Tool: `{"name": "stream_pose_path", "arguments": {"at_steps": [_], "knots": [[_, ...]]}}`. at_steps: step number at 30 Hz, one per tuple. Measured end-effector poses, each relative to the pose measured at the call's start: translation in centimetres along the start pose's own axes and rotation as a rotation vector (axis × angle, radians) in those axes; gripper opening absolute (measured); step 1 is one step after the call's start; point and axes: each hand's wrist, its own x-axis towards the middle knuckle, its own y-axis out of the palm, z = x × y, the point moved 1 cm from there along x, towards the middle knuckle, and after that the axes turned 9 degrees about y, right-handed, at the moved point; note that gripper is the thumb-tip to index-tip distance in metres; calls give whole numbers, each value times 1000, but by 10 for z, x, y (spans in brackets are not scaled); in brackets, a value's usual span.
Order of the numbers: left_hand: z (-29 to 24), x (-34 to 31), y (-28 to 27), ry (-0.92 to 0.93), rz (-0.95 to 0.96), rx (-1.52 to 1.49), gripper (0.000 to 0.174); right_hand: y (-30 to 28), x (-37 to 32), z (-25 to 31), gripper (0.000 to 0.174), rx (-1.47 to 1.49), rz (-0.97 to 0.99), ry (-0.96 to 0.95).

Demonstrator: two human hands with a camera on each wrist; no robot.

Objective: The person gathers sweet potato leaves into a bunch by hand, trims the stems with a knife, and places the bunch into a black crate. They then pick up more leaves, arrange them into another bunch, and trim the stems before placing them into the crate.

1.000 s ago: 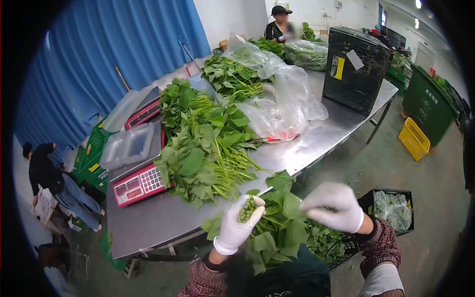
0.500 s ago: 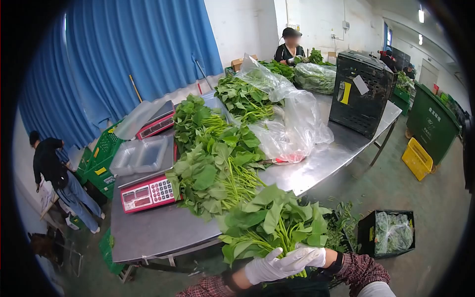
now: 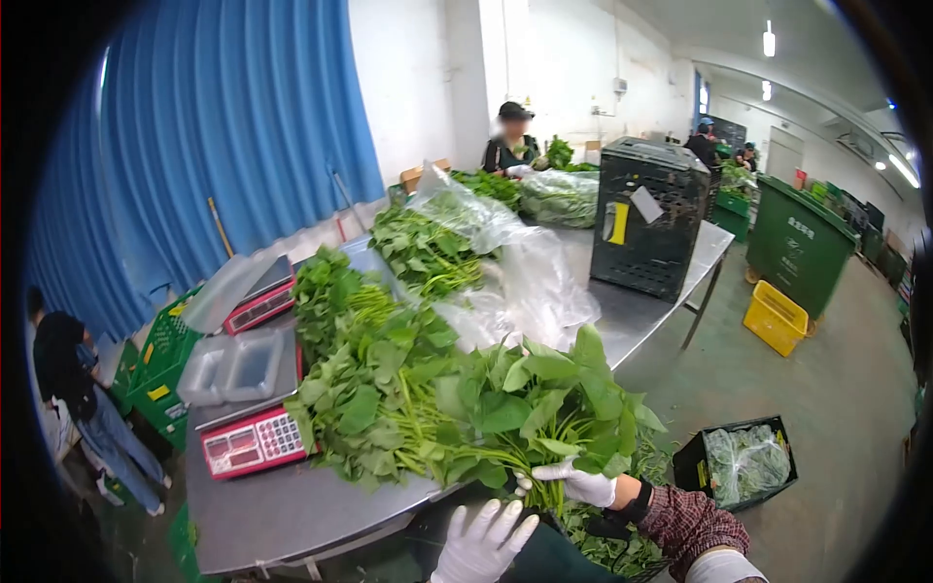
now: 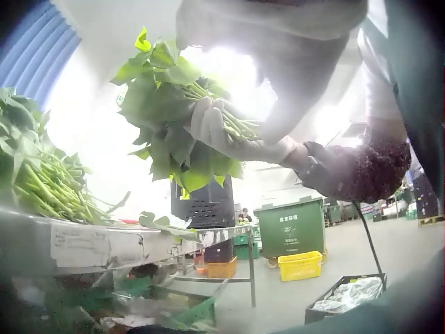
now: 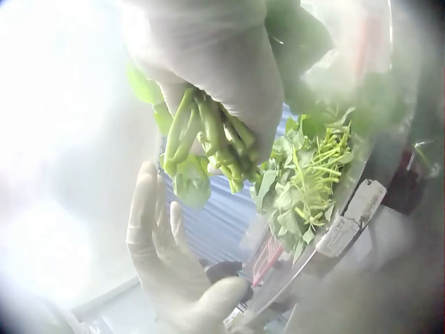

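A leafy green bunch (image 3: 544,398) is gripped around its stems by my gloved right hand (image 3: 575,480), at the table's near edge. In the right wrist view the cut stem ends (image 5: 208,136) poke out below the curled fingers of the right hand (image 5: 215,62). My left hand (image 3: 484,546) is just below the stems, fingers spread and holding nothing; the right wrist view shows the left hand (image 5: 174,257) apart from the stem ends. The left wrist view shows the bunch (image 4: 174,118) in the right hand (image 4: 236,142).
A leafy pile (image 3: 360,389) lies on the metal table (image 3: 253,525) beside a red-edged scale (image 3: 255,442) with clear trays (image 3: 233,367). Beyond are plastic bags (image 3: 544,282) and a black crate (image 3: 646,219). A crate of bagged greens (image 3: 743,462) stands on the floor at right.
Both hands were together at the stems half a second ago; the left has since come away with fingers spread. The bunch is raised beside the pile, held by the right hand.
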Motion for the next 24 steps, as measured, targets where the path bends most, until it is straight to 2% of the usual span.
{"name": "stream_pose_path", "arguments": {"at_steps": [2, 4, 5, 6, 8, 9, 10, 12, 13, 14, 15, 17, 18, 19, 20, 21, 22, 23, 24], "knots": [[2, 1, 4, -26, -52, -24, 40, -7, 2, 7, 28, 53, 39, -15], [2, 6, 3, -103, -101, -129, 42, -18, 2, 3, 29, 213, 15, 76], [1, 6, 4, -188, -180, -249, 42, -19, 1, 3, 29, 208, 9, 73], [1, 10, 6, -188, -185, -252, 42, -18, 2, 3, 29, 238, 46, 48], [5, 15, 15, -637, -354, -992, 77, -15, 6, -1, 29, 272, 86, 32], [12, 16, 35, -755, -439, -1337, 86, -13, 9, -4, 29, 201, 68, -2], [22, 13, 54, -875, -383, -1860, 54, -10, 11, -10, 29, 134, 49, -28], [26, 4, 91, -861, -205, -1787, 70, -1, 15, -24, 29, 2, -47, -9], [20, 32, 56, -907, -228, -1860, 63, -6, 17, -32, 27, -298, -156, -79], [22, 29, 68, -839, -209, -1892, 55, -17, 20, -44, 26, -599, -259, -155], [24, 27, 70, -853, -212, -1921, 53, -58, 22, -77, 27, -886, -336, -319], [29, 16, 76, -881, -220, -1946, 51, -50, 19, -72, 27, -955, -299, -285], [31, 5, 82, -859, -67, -1995, 49, -64, -9, -77, 27, -1029, -276, -259], [31, -5, 90, -831, 89, -2042, 46, -54, -7, -64, 27, -1103, -253, -232], [29, -13, 99, -844, 85, -2044, 46, -39, 12, -53, 27, -1178, -229, -204], [26, -21, 108, -853, -3, -2164, 46, -41, 0, -50, 28, -1254, -203, -176], [27, -7, 89, -855, -96, -2282, 47, -42, -10, -49, 28, -1332, -178, -148], [26, 1, 66, -993, -142, -2332, 50, -39, -14, -48, 28, -1411, -153, -121], [28, 4, 64, -998, -146, -2336, 50, -30, -9, -40, 28, -1490, -129, -95]]}}
